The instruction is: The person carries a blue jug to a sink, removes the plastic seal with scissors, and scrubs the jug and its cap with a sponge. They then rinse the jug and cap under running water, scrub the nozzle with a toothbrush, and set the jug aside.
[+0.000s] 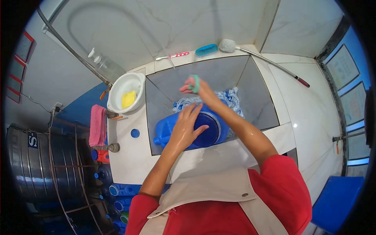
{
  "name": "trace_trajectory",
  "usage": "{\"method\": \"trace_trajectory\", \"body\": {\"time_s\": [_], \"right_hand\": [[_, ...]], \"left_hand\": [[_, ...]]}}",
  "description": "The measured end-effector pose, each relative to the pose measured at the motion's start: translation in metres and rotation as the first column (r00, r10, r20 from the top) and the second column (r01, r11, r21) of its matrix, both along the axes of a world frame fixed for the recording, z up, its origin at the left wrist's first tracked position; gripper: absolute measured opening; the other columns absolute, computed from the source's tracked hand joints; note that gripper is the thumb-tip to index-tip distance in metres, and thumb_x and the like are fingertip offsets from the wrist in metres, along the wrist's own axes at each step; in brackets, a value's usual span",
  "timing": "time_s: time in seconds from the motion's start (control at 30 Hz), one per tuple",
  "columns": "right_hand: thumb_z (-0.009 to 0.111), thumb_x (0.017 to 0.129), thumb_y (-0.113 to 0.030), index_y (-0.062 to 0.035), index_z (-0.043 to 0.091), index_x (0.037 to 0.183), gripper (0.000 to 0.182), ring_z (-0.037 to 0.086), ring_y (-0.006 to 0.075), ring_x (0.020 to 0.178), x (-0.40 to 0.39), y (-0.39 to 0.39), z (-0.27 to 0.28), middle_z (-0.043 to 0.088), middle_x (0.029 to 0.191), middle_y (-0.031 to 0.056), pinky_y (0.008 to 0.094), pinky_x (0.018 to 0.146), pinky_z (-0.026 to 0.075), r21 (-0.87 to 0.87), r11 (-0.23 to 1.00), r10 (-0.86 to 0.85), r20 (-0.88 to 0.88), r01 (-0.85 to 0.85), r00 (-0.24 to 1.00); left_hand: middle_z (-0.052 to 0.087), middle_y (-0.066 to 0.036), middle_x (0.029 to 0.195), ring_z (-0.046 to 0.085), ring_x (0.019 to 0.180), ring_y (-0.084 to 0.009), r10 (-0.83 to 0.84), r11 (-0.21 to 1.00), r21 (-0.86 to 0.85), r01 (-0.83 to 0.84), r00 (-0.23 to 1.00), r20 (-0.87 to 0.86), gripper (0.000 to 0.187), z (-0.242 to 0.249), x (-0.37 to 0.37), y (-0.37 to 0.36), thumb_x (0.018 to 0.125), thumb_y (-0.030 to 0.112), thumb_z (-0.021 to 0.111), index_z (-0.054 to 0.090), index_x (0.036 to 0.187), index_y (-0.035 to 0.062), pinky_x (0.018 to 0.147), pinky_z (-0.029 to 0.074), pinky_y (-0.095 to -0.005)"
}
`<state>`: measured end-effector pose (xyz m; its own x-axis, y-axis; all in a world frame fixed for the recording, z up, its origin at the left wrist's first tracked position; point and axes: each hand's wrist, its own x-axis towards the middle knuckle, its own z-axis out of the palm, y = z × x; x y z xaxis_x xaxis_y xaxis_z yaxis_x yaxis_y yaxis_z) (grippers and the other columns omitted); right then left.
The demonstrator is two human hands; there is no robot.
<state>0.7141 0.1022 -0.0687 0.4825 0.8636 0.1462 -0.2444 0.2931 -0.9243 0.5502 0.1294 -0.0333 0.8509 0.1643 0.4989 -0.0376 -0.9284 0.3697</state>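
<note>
A blue water jug [166, 127] lies on its side in the grey sink [256, 92], with its round dark blue end [209, 133] facing me. My left hand [183, 127] rests on the jug with fingers spread, beside that round end. Above the jug, my right hand [199, 89] is closed on a green scrubbing pad [194, 83]. A thin stream of water [170, 62] falls close to the right hand. Behind the jug, a heap of blue-and-white plastic wrappings [234, 100] is partly hidden by it and my right arm.
On the left ledge stand a white basin [112, 102] with a yellow sponge [128, 99], a pump bottle [109, 68] and a blue cap [135, 133]. A pink-and-white brush [173, 56], a blue brush [206, 50] and a long-handled brush [270, 62] line the back. A pink towel [97, 125] hangs left.
</note>
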Motion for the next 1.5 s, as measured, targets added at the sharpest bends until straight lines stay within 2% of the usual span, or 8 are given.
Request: {"method": "trace_trajectory", "body": {"time_s": [0.3, 0.6, 0.8, 0.87, 1.03, 1.1, 1.33, 1.5], "right_hand": [[0.043, 0.095, -0.029, -0.0013, 0.033, 0.125, 0.041, 0.05, 0.03, 0.114, -0.086, -0.117, -0.031, 0.05, 0.124, 0.013, 0.0378, 0.098, 0.035, -0.008, 0.904, -0.348, 0.566, 0.427, 0.747], [0.04, 0.088, -0.056, -0.0025, 0.053, 0.098, 0.056, 0.058, 0.0307, 0.095, -0.038, -0.041, 0.035, 0.063, 0.09, 0.0123, 0.0374, 0.082, 0.042, -0.595, 0.79, 0.485, 0.461, -0.147, 0.743], [0.045, 0.087, -0.056, -0.0005, 0.055, 0.095, 0.057, 0.06, 0.0196, 0.094, -0.03, 0.021, 0.009, 0.064, 0.094, 0.0167, 0.031, 0.083, 0.043, -0.623, 0.496, 0.836, 0.155, -0.605, 0.527], [0.045, 0.089, -0.051, 0.0002, 0.053, 0.102, 0.053, 0.06, 0.0213, 0.096, -0.026, 0.026, -0.003, 0.063, 0.096, 0.0177, 0.0312, 0.088, 0.043, -0.027, 0.94, 0.34, 0.047, -0.339, 0.939], [0.043, 0.093, -0.039, -0.0002, 0.047, 0.113, 0.044, 0.057, 0.0235, 0.102, -0.023, -0.045, 0.0, 0.06, 0.103, 0.0146, 0.0342, 0.092, 0.041, -0.064, 0.994, -0.092, 0.016, 0.093, 0.996], [0.044, 0.093, -0.038, 0.0014, 0.044, 0.117, 0.046, 0.052, 0.0254, 0.111, -0.039, -0.091, 0.003, 0.056, 0.114, 0.0145, 0.0355, 0.095, 0.038, -0.174, 0.937, -0.225, 0.358, 0.302, 0.906], [0.045, 0.092, -0.041, -0.0031, 0.044, 0.116, 0.045, 0.051, 0.0282, 0.113, -0.072, -0.095, 0.001, 0.056, 0.114, 0.0167, 0.0354, 0.094, 0.038, -0.131, 0.916, -0.275, 0.484, 0.379, 0.831], [0.047, 0.091, -0.043, -0.0026, 0.05, 0.102, 0.042, 0.057, 0.0235, 0.095, -0.051, -0.041, 0.039, 0.062, 0.091, 0.0128, 0.032, 0.085, 0.041, -0.346, 0.91, 0.349, 0.343, -0.228, 0.872]], "left_hand": [[0.053, -0.03, 0.105, 0.054, 0.097, -0.0423, 0.151, 0.857, -0.372, -0.357, 0.864, -0.481, 0.058, -0.024, -0.011, -0.005, 0.083, 0.04, 0.061, 0.044, 0.111, -0.0078, 0.078, 0.046, -0.0426], [0.06, -0.025, 0.076, 0.062, 0.059, -0.0356, 0.009, 0.376, -0.795, -0.477, 0.859, -0.512, 0.059, -0.051, -0.045, -0.014, 0.088, 0.044, 0.054, 0.046, 0.093, -0.0137, 0.058, 0.049, -0.0424], [0.06, -0.015, 0.062, 0.06, 0.054, -0.0338, 0.132, 0.927, -0.158, -0.339, 0.692, -0.71, 0.045, -0.033, -0.049, 0.002, 0.086, 0.041, 0.057, 0.057, 0.081, -0.0039, 0.054, 0.047, -0.0425], [0.062, -0.015, 0.069, 0.06, 0.059, -0.034, 0.216, 0.903, -0.167, -0.395, 0.756, -0.618, 0.041, -0.013, -0.037, -0.003, 0.085, 0.038, 0.059, 0.058, 0.087, -0.0028, 0.056, 0.046, -0.0409], [0.061, -0.021, 0.101, 0.06, 0.086, -0.0329, 0.139, 0.988, -0.064, -0.138, 0.99, 0.001, 0.043, -0.02, -0.018, 0.01, 0.082, 0.031, 0.063, 0.055, 0.109, -0.0016, 0.066, 0.047, -0.0383], [0.054, -0.022, 0.114, 0.055, 0.101, -0.0327, -0.059, 0.823, -0.56, -0.093, 0.967, -0.247, 0.052, -0.023, -0.016, 0.002, 0.081, 0.029, 0.066, 0.048, 0.119, -0.0024, 0.075, 0.046, -0.0388], [0.056, -0.025, 0.108, 0.058, 0.094, -0.034, 0.179, 0.84, -0.413, -0.351, 0.899, -0.399, 0.055, -0.033, -0.022, -0.008, 0.082, 0.032, 0.064, 0.046, 0.117, -0.0064, 0.078, 0.047, -0.0345], [0.062, -0.011, 0.094, 0.06, 0.085, -0.0167, 0.173, 0.286, -0.899, -0.333, 0.94, -0.293, 0.045, -0.039, -0.058, -0.012, 0.082, 0.025, 0.067, 0.051, 0.114, -0.0032, 0.077, 0.047, -0.0272]]}}
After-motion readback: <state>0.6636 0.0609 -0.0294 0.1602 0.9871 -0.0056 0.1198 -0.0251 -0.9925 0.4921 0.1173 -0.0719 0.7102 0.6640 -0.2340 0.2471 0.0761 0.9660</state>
